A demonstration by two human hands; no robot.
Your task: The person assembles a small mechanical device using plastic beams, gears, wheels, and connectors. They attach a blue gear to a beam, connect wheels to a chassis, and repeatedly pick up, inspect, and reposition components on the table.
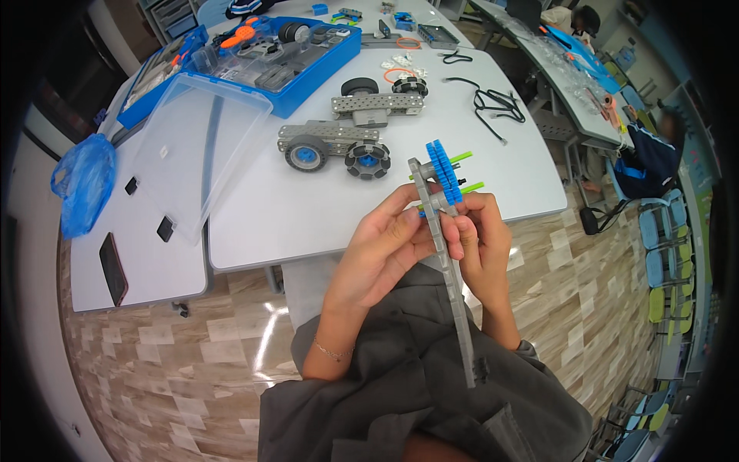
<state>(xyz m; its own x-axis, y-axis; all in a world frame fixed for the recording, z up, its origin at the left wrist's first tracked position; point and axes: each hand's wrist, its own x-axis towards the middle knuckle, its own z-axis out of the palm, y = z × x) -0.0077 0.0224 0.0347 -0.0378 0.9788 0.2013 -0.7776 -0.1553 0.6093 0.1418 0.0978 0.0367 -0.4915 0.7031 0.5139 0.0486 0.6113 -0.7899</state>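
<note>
Between my two hands, above my lap, is a long grey building-kit beam point(453, 300) held steeply, its lower end hanging down. A blue gear point(443, 171) is mounted near its top, with bright green rods point(471, 187) sticking out to the right. My left hand point(392, 246) pinches the beam's upper part from the left. On the other side my right hand point(481, 242) has its fingers closed at the beam just below the gear. The fingertips partly cover the joint there. Beyond them on the table rests a grey wheeled chassis point(331, 140) with black wheels.
Black cables point(493, 106) lie on the white table point(262, 223) to the right. At the far left are a blue parts box point(331, 65), a clear lid point(185, 138), a blue plastic bag point(86, 181) and a phone point(113, 268). Another person point(573, 21) sits at a farther table.
</note>
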